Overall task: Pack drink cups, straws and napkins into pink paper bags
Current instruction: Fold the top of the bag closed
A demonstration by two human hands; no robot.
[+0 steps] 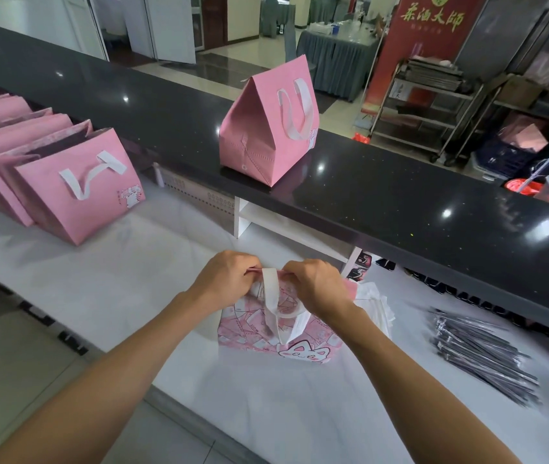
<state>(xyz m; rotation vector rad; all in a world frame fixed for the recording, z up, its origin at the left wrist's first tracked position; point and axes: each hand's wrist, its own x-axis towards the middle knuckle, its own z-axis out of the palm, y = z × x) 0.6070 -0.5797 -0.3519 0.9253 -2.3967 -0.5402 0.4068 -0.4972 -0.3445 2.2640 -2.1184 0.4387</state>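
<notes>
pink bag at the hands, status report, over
Left hand and right hand both pinching the top of the pink bag, each grip closed. Bag upright on white counter. Nothing blocking; straws lie to the right.

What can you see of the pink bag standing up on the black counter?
The pink bag looks like plain pink paper with its top folded shut into a peak, like a small tent. Two white flat handles hang down its right face, above a small printed picture at the lower corner. Crease lines cross its left side. It stands upright on the black counter, alone; neither hand touches it.
</notes>
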